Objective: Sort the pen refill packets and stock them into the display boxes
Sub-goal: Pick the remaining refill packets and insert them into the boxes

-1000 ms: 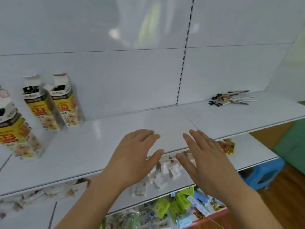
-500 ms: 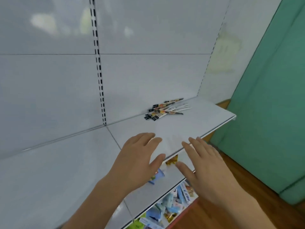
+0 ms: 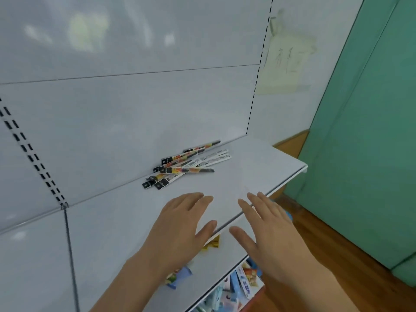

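While both hands hover flat and empty over the front edge of the shelf (image 3: 126, 224), the step in hand looks like the reach for stock, with nothing picked up yet. The left hand (image 3: 180, 230) hangs palm down with its fingers straight and a little spread, holding nothing. The right hand (image 3: 267, 228) is the same, fingers relaxed and free, poised past the shelf's front edge toward its right end. Whether either palm touches the shelf I cannot tell.

Beyond the fingertips, well apart from them, the packets (image 3: 186, 167) lie in a loose heap against the shelf's back edge, right of its middle. They are long, thin, flat sleeves, some with black ends and orange-yellow print, others white with small barcodes. They cross and overlap at slight angles, most running left to right along the back panel (image 3: 135, 109).

No display boxes show here, so sorting has hardly begun, by my reckoning. The next move calls for reaching forward to the heap and gathering or pinching the sleeves; being slim and slippery-looking, they would likely slide on the smooth shelf, and raking them together first may help. Telling the two prints apart would then come before carrying them off.
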Motion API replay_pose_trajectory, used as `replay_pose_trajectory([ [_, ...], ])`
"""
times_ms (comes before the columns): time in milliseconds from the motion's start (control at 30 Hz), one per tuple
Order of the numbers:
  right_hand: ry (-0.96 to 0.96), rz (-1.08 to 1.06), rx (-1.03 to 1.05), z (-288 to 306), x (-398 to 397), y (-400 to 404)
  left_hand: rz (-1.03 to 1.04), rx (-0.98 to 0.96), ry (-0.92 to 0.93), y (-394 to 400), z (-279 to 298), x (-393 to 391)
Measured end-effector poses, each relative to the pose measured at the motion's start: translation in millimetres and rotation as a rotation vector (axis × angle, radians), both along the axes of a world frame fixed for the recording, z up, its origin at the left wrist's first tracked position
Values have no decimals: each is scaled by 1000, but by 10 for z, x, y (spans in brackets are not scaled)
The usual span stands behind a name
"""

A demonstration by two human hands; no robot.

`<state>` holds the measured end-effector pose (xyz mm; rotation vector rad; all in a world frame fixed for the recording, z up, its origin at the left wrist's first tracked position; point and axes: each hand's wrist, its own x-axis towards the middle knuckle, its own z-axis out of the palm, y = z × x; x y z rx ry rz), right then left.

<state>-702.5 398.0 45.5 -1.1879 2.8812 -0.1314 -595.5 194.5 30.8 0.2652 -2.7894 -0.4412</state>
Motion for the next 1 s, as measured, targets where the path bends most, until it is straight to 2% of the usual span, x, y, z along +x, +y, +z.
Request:
replay_pose_trajectory([
  [300,-44,254,-6,-171,-1261,-131,267,-7,-95,205,-103,-734],
  [467,-65,390,-10,-276,-1600,-589,400,-8,-163,-22,-243,-861],
  [633,-66,434,3,-418,-1799,-1061,502,-16,-186,-357,-376,-1029],
  [833,107,468,-58,-525,-2067,-1588,593,-34,-246,-539,-544,-1314],
  [900,123,514,-80,-568,-2118,-1772,589,-49,-230,-524,-572,-1324],
  [1000,84,587,-101,-558,-2156,-1940,579,-72,-110,-532,-644,-1283],
])
